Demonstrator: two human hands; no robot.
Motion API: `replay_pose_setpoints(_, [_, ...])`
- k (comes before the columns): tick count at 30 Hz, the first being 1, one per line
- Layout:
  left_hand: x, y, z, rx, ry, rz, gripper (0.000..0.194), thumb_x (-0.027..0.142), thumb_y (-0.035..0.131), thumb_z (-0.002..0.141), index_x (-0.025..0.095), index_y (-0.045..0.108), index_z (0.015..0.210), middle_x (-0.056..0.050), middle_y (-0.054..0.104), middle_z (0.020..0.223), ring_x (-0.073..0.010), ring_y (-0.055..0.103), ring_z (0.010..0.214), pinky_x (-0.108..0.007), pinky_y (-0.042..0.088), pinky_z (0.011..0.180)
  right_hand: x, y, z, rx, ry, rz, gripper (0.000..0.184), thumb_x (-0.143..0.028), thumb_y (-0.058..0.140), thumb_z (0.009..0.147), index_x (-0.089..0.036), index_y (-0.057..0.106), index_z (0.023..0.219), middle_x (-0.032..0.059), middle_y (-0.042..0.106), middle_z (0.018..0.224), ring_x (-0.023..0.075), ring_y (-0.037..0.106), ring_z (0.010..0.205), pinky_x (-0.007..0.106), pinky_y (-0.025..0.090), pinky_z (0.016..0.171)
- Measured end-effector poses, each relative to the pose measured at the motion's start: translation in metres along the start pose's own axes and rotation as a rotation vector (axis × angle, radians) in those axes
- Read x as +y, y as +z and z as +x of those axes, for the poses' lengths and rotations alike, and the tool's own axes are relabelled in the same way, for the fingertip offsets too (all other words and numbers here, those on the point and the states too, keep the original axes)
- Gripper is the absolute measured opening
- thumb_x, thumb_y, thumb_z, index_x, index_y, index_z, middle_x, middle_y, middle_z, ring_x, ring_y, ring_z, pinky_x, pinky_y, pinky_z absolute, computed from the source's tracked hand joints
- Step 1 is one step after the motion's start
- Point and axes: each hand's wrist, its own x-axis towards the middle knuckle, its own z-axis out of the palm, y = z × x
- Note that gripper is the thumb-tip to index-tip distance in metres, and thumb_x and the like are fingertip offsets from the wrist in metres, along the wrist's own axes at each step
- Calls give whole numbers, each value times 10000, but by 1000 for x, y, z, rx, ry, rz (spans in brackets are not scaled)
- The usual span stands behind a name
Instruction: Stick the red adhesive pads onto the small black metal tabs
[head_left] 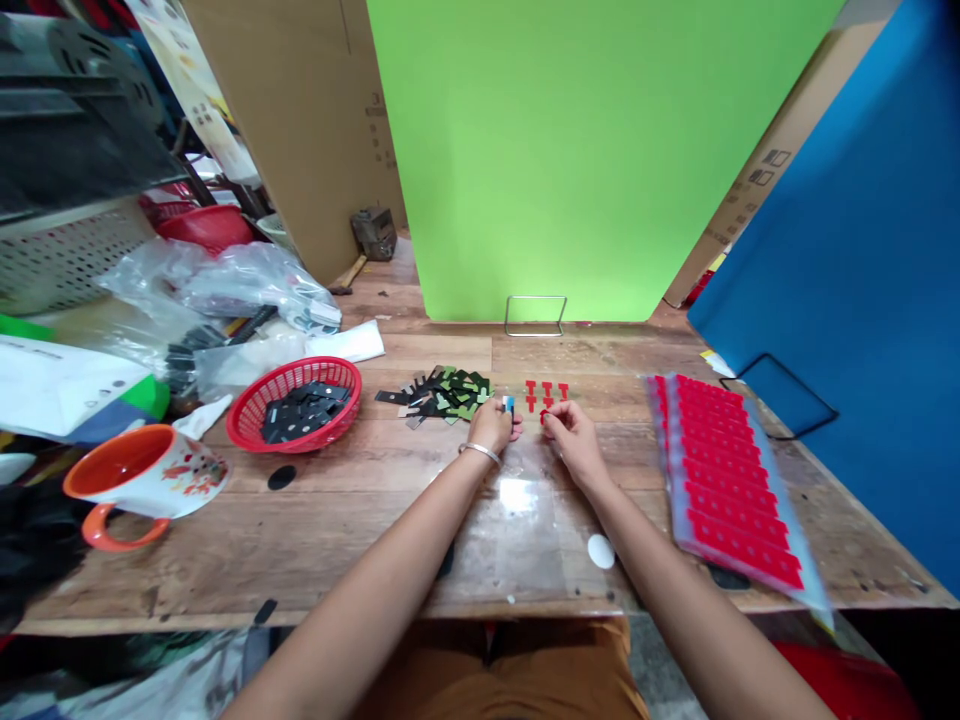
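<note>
My left hand (491, 428), with a bracelet on its wrist, is closed around a small flat dark piece (509, 404) that catches blue and white light at its top. The fingers of my right hand (576, 442) pinch a small red piece (545, 417), partly hidden by the fingertips. Just beyond that hand, several red T-shaped pieces (547, 388) lie in rows on the wooden table (420, 540). Left of my left hand is a loose pile of flat black, green and silvery pieces (442, 393).
On the left stand a red basket (240, 425) of black plates and an orange-and-white mug (176, 470). Sheets of red pieces (731, 480) lie at right. Behind are a green board (555, 160), a blue board (847, 290) and a metal block (373, 233). Plastic bags (247, 285) crowd the far left.
</note>
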Motion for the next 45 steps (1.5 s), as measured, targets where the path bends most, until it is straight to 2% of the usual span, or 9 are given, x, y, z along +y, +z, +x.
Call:
replay_pose_setpoints(3, [3,-3,-12,-24,15,-39,91,67,579,740,140,532,766,-3,621,580,-94,560,440,-210,465,496,-8,-2,-16,29,50,95,208,-368,565,728,-178,489,767,-25,533,656,105,485,541,219,406,511])
replay_pose_setpoints(7, [0,-18,-52,-129,-4,-107,87,80,598,745,116,552,810,-48,660,674,-100,612,527,-205,501,529,-22,-3,-48,7,169,260,219,-311,669,663,-174,519,746,-36,544,638,89,488,531,198,383,498])
replay_pose_setpoints(12, [-17,-38,-110,-278,-167,-267,284,2,608,690,98,553,951,-77,674,770,-129,653,623,-248,550,636,-36,1,-84,-16,247,304,202,-265,679,660,-187,514,746,-34,570,662,107,545,587,212,431,551])
replay_pose_setpoints(15, [-29,-42,-126,-289,-225,-322,329,-43,567,679,96,537,975,-77,674,794,-138,663,649,-250,553,655,-36,6,-97,-25,241,290,176,-253,655,692,-199,504,764,-33,569,674,107,548,577,215,446,534])
replay_pose_setpoints(18, [-37,-41,-128,-268,-211,-310,317,-46,555,676,98,533,958,-79,677,815,-143,666,649,-255,554,649,-32,11,-105,-54,246,292,158,-253,635,721,-206,495,775,-25,577,697,108,550,564,222,454,514])
replay_pose_setpoints(26, [-42,-42,-124,-347,-170,-289,244,26,583,681,92,573,916,-92,689,853,-164,670,708,-265,550,676,-27,13,-109,-61,231,293,142,-242,625,744,-204,502,803,-27,564,714,103,538,555,217,460,499])
replay_pose_setpoints(36, [-44,-42,-123,-371,-181,-266,312,43,588,682,87,602,990,-102,697,880,-163,669,720,-254,543,668,-25,12,-110,-79,239,299,141,-233,613,755,-208,489,817,-40,559,698,96,537,531,217,470,502])
replay_pose_setpoints(45, [-42,-43,-123,-380,-184,-267,318,44,600,661,83,617,976,-105,697,889,-158,669,709,-253,539,679,-25,12,-109,-93,220,266,122,-216,600,769,-205,489,817,-35,560,701,96,537,538,210,448,498])
